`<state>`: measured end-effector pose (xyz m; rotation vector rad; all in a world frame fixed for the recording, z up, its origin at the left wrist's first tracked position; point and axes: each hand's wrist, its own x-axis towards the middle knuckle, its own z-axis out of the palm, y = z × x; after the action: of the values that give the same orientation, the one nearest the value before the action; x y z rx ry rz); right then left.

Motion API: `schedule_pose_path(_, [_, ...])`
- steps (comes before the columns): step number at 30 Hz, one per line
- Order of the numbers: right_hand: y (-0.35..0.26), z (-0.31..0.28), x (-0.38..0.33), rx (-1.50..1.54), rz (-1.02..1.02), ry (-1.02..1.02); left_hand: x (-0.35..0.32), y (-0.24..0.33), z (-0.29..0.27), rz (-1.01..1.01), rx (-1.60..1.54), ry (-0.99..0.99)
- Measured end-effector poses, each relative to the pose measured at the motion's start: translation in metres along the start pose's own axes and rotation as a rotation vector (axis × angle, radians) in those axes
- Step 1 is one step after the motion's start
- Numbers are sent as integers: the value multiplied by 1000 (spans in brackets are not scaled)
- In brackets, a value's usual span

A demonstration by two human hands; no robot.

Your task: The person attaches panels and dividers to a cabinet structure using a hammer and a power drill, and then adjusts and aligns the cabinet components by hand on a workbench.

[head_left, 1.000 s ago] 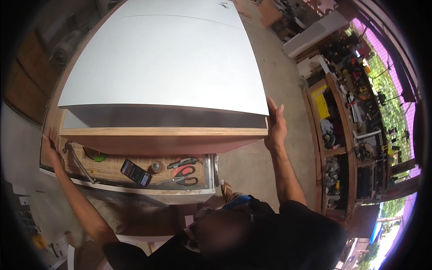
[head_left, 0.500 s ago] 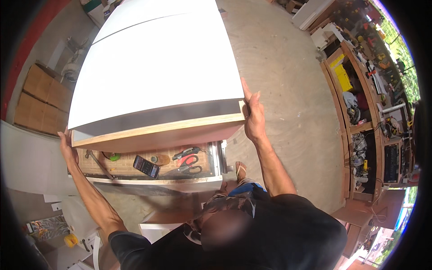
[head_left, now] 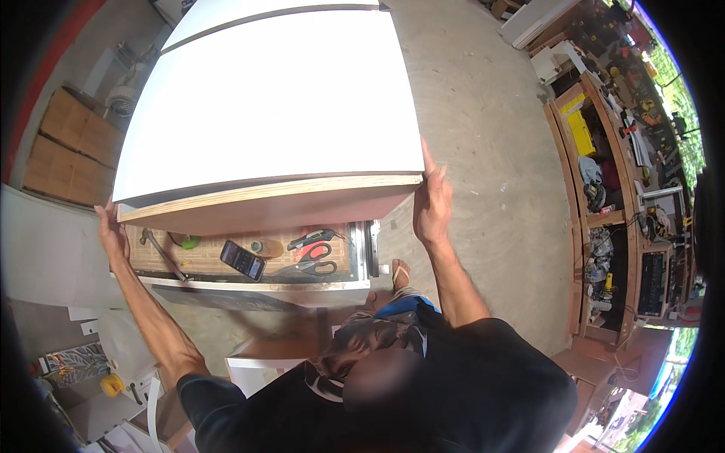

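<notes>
A large white cabinet [head_left: 276, 102] with raw plywood edges lies before me, its near end facing me. My left hand [head_left: 112, 238] grips its near left corner, thumb and fingers against the side. My right hand [head_left: 433, 208] holds the near right corner, with fingers running up along the side edge. The plywood front edge [head_left: 279, 198] spans between both hands, close under the white top. A dark seam [head_left: 264, 20] crosses the top at the far end. The cabinet's underside and some fingertips are hidden.
Below the cabinet, a shallow work tray [head_left: 325, 291] carries a hammer [head_left: 162, 253], a phone [head_left: 242, 260], a jar [head_left: 266, 248], scissors [head_left: 313, 263] and a utility knife [head_left: 311, 238]. Cardboard boxes [head_left: 72, 147] stand left. A wooden tool shelf [head_left: 604, 217] lines the right, past the concrete floor [head_left: 495, 189].
The gap between the white top and the plywood front edge has narrowed. The seam across the top has widened. Both hands keep their hold at the corners.
</notes>
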<state>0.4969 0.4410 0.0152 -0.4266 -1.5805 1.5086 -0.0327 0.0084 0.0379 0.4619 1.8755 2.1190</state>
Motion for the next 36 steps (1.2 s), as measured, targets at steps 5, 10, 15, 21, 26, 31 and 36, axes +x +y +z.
schedule_pose_path(5, [-3, 3, -3, 106, 44, 40, -7, -8, -4, 43, -37, 41])
schedule_pose_path(10, [-5, 0, -6, 145, 66, 20, -13, -14, -5, 132, -14, 72])
schedule_pose_path(15, [-13, 1, -6, 172, 104, 28, -20, -20, -8, 164, -56, 149])
schedule_pose_path(21, [-19, 4, -7, 148, 148, 53, -27, -23, -6, 200, -102, 173])
schedule_pose_path(26, [2, -14, -14, 219, 131, 63, -27, -31, -5, 191, -81, 246])
schedule_pose_path(31, [16, -19, -16, 102, 116, 123, -43, -36, -4, 137, -32, 466])
schedule_pose_path(36, [-1, -16, -5, 37, 198, 106, -50, -26, 25, 280, -156, 344])
